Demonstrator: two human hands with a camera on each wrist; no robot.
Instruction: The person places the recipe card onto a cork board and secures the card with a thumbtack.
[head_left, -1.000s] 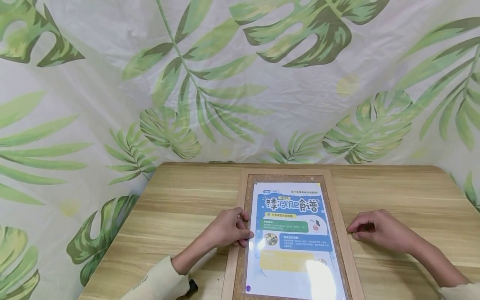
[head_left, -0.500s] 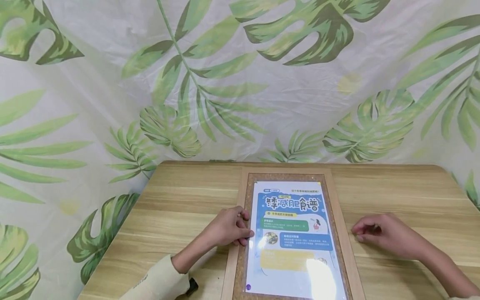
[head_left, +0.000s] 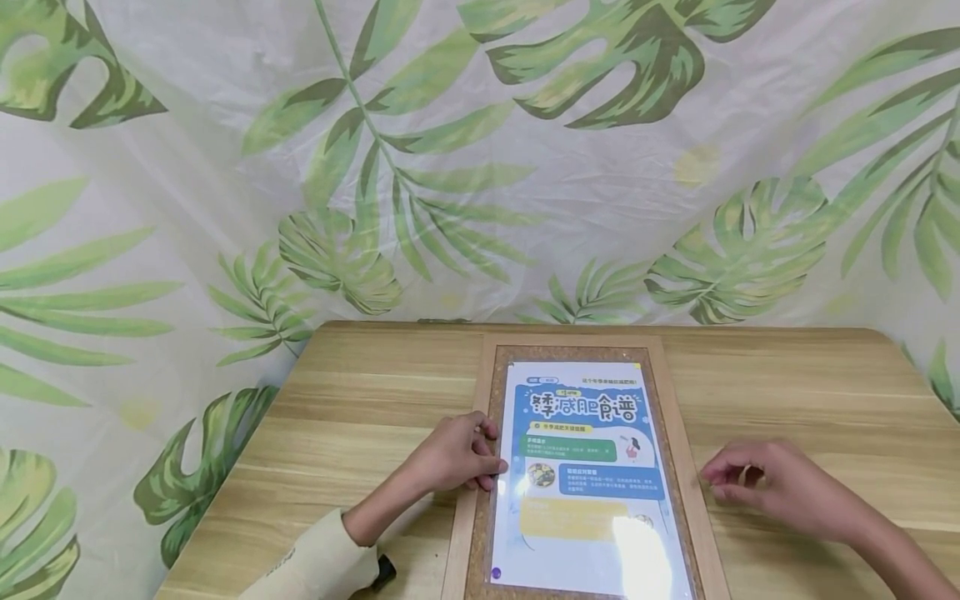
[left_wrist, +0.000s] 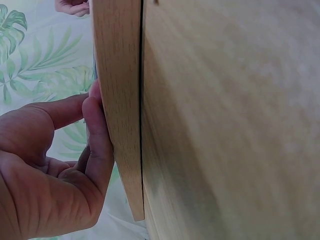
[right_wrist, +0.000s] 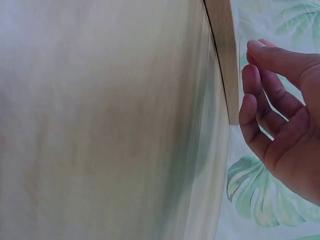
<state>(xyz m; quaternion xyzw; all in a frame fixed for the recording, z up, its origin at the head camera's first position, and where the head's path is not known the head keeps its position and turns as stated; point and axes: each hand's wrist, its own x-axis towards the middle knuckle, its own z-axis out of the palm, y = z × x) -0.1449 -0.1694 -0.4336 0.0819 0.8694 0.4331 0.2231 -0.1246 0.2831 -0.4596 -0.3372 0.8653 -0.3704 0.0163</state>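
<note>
A printed sheet (head_left: 551, 546) with blue, green and yellow panels lies on a wood-framed cork board (head_left: 671, 408). My left hand (head_left: 457, 454) rests on the board's left side, its fingers bent, the thumb tip at the sheet's edge. In the left wrist view, the left fingers (left_wrist: 98, 135) touch the wooden rim (left_wrist: 120, 90). Beside the board's right side hovers my right hand (head_left: 776, 483), fingers loosely curled. Nothing shows between the right thumb and fingers in the right wrist view, where the hand (right_wrist: 285, 105) is apart from the rim (right_wrist: 222, 45).
A purple pin (head_left: 497, 573) marks the sheet's lower left, and a yellow one (head_left: 637, 366) its upper right. The wooden table (head_left: 375, 383) meets a leaf-patterned cloth (head_left: 450, 167) behind. A small black object (head_left: 385, 572) is by my left cuff.
My right hand has drawn back from the board's right edge and slightly toward me. The left hand and the board stay where they were.
</note>
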